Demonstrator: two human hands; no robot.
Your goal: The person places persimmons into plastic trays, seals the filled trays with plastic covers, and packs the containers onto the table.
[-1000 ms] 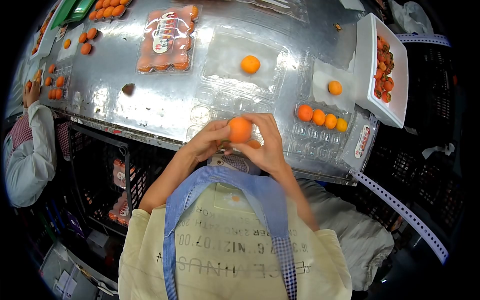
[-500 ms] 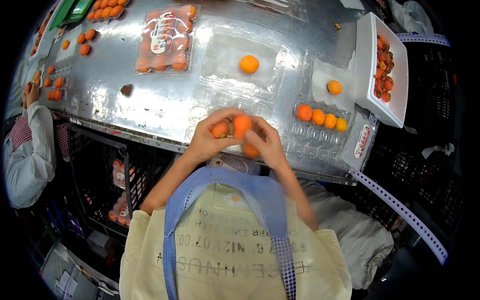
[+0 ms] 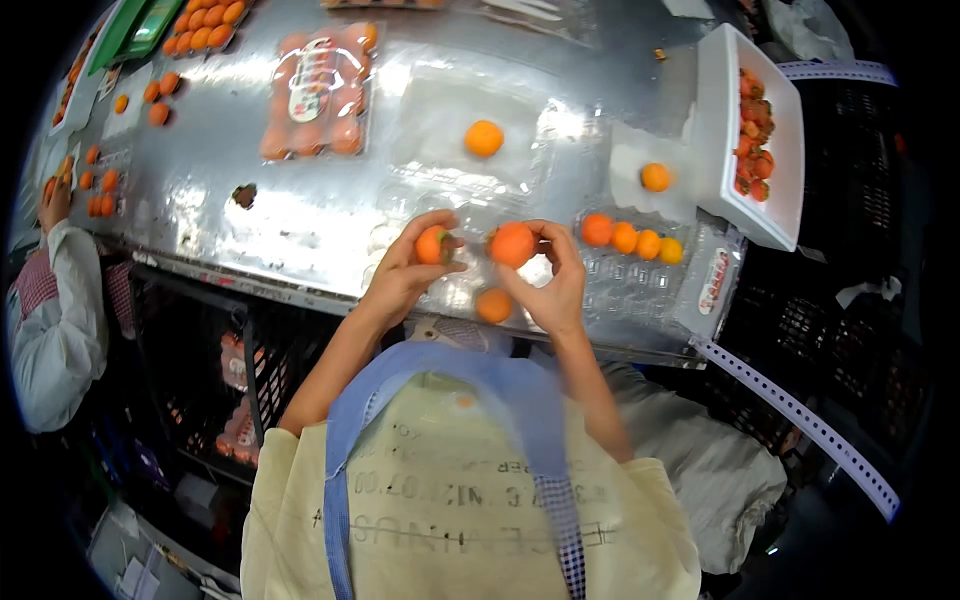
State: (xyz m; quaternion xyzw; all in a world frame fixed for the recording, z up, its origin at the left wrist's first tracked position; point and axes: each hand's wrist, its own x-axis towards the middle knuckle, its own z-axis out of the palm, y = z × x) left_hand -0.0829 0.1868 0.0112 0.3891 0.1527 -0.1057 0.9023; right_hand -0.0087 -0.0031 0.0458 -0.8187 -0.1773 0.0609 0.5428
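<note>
Separately, left fingers [image 3: 425,222] grip one fruit [image 3: 430,246], right fingers [image 3: 565,246] another fruit [image 3: 513,244], a gap between, near the tabletop [image 3: 310,222] edge.

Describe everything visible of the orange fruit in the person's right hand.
The orange fruit is round and bright, with smooth-looking skin and a darker patch, likely its leafy cap, facing the left hand. The right hand grips it between thumb and fingers above the near side of the metal table, apart from the left hand's fruit.
</note>
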